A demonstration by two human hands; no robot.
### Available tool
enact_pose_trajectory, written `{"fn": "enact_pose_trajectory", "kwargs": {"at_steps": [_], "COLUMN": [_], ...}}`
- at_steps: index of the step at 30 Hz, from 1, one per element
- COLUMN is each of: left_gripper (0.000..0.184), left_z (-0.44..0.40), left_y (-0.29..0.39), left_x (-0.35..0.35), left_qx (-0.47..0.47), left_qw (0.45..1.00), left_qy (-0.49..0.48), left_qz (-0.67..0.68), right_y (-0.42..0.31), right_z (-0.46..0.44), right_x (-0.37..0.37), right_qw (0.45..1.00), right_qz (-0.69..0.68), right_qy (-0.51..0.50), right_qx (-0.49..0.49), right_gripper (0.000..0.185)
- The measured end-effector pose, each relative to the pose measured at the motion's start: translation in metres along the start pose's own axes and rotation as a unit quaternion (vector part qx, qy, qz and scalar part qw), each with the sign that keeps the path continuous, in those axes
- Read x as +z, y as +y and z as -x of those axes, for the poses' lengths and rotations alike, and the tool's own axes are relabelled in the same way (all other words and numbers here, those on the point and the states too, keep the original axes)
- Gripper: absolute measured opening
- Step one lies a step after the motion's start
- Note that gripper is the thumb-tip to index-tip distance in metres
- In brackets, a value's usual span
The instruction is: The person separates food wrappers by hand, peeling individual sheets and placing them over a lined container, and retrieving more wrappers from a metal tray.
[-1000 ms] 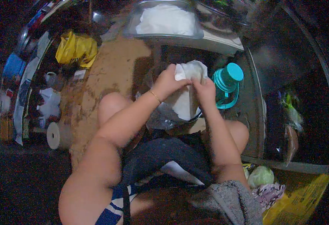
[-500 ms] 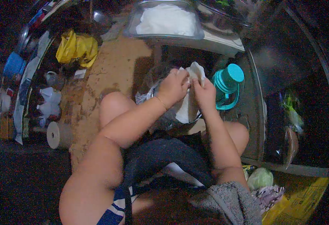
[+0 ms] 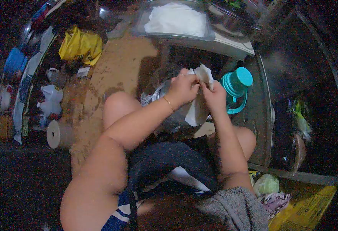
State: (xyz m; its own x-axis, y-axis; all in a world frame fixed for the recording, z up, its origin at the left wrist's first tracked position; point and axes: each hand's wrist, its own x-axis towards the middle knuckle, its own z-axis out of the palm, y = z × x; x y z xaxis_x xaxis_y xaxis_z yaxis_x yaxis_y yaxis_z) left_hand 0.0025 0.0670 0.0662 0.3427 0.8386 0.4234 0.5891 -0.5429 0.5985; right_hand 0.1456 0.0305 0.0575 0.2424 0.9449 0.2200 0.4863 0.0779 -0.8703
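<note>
Pinching a limp white sheet (image 3: 196,112) with fingers of left hand (image 3: 183,89) and right hand (image 3: 216,97), at two o'clock from view centre. Might tear under uneven pulling, or slip from a light hold; might knock the teal pail (image 3: 234,86), at the sheet's three o'clock.

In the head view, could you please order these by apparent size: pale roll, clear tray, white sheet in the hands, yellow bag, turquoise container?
1. Clear tray
2. Yellow bag
3. Turquoise container
4. Pale roll

White sheet: unranked, being partly covered.
</note>
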Motion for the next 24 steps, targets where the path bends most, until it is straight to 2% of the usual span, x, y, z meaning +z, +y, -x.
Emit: {"fn": "enact_pose_trajectory", "kwargs": {"at_steps": [4, 7, 13, 16, 24], "left_gripper": [0.016, 0.014, 0.015, 0.015, 0.018], "left_z": [-0.001, -0.001, -0.002, -0.004, -0.004], "left_y": [-0.005, -0.005, -0.017, -0.024, -0.014], "left_x": [0.005, 0.006, 0.016, 0.024, 0.008], "left_qx": [0.022, 0.027, 0.021, 0.013, 0.029], "left_qw": [1.0, 0.999, 1.0, 0.999, 0.996], "left_qy": [0.011, 0.012, 0.005, 0.036, -0.025], "left_qz": [-0.011, -0.026, 0.022, 0.036, 0.08], "right_y": [-0.003, -0.002, -0.008, -0.01, -0.01], "right_z": [0.002, -0.003, -0.001, -0.001, 0.0], "right_x": [-0.002, -0.01, -0.019, -0.019, -0.018], "right_qw": [1.0, 0.998, 0.999, 0.999, 0.997], "right_qz": [-0.007, 0.005, -0.028, -0.026, -0.041], "right_qy": [-0.002, -0.037, -0.032, -0.047, -0.069], "right_qx": [-0.03, 0.042, 0.008, 0.009, -0.002], "right_gripper": [0.023, 0.021, 0.03, 0.035, 0.036]}}
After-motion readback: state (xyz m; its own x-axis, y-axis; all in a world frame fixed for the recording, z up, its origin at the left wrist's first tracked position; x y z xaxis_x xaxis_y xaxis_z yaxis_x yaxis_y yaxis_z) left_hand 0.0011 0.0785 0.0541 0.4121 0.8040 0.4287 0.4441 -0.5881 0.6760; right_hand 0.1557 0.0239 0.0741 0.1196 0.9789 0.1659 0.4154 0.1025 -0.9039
